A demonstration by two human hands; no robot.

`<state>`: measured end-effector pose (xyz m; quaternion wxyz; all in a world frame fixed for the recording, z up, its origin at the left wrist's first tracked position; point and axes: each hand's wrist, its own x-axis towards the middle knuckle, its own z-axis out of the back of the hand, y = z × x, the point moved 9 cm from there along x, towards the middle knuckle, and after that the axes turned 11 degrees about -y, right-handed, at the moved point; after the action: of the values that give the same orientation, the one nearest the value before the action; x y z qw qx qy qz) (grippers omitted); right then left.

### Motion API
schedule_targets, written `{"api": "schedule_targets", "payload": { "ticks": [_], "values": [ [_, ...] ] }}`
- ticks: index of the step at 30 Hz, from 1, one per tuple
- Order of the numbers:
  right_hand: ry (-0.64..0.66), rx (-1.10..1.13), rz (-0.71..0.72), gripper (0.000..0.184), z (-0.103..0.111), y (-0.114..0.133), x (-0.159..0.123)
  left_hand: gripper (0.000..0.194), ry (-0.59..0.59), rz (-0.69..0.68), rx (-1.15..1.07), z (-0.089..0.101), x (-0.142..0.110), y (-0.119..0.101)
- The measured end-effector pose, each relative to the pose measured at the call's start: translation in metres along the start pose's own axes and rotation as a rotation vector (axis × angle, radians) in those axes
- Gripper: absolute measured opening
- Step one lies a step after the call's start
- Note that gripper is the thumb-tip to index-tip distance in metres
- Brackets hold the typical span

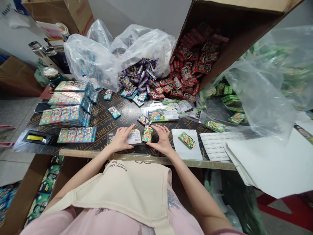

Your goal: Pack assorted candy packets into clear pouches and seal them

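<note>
My left hand point(122, 138) lies over a flat printed sleeve point(135, 137) near the table's front edge, thumb and fingers spread apart. My right hand point(161, 139) grips a small green box point(147, 134) by its near and far ends, between thumb and fingers. The box stands at the right end of the sleeve; whether it is inside it I cannot tell. Just beyond it lies a small purple box point(144, 120). Farther back are more flat printed sleeves point(163, 114). Another green box point(187, 140) rests on white paper point(176, 151) to the right.
Stacked blue multi-box packs point(70, 117) stand at left. Purple boxes point(139, 76) spill from a clear plastic bag point(97, 62); red boxes point(186, 75) spill from a cardboard carton point(234, 19). Green boxes point(231, 99) lie in a bag at right, beyond a label sheet point(215, 147).
</note>
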<state>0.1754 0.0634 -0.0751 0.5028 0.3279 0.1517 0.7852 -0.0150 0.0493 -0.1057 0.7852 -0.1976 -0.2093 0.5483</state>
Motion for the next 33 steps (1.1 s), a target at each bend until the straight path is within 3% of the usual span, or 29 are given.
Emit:
{"api": "schedule_targets", "payload": {
  "ticks": [6, 8, 12, 16, 20, 25, 29, 31, 33],
  "values": [
    [0.212, 0.373, -0.121, 0.084, -0.01, 0.012, 0.006, 0.112, -0.106, -0.002, -0.207, 0.013, 0.006, -0.018],
    [0.095, 0.544, -0.253, 0.086, -0.005, 0.012, 0.015, 0.107, -0.218, 0.08, -0.28, 0.02, 0.012, -0.018],
    [-0.396, 0.833, -0.632, 0.077, 0.003, 0.0, 0.021, 0.092, -0.535, 0.384, -0.523, 0.025, 0.017, -0.007],
    [-0.513, 1.04, -0.851, 0.056, -0.014, 0.006, 0.027, 0.043, -0.681, 0.698, -1.133, -0.003, 0.016, -0.008],
    [-0.457, 1.092, -0.882, 0.049, -0.013, 0.012, 0.04, 0.04, -0.613, 0.938, -1.61, -0.027, 0.017, -0.023],
    [-0.365, 1.232, -0.891, 0.046, -0.009, 0.019, 0.042, 0.028, -0.43, 1.118, -1.745, -0.026, 0.023, -0.021],
    [-0.338, 1.335, -0.953, 0.052, -0.013, 0.014, 0.036, 0.016, -0.333, 1.032, -1.652, -0.009, 0.037, -0.018],
    [-0.301, 1.304, -0.976, 0.049, -0.016, 0.009, 0.033, 0.015, -0.348, 0.892, -1.555, 0.006, 0.044, -0.019],
    [-0.286, 1.236, -0.943, 0.032, -0.013, 0.005, 0.033, 0.011, -0.396, 0.707, -1.381, 0.026, 0.048, -0.021]
  ]
}}
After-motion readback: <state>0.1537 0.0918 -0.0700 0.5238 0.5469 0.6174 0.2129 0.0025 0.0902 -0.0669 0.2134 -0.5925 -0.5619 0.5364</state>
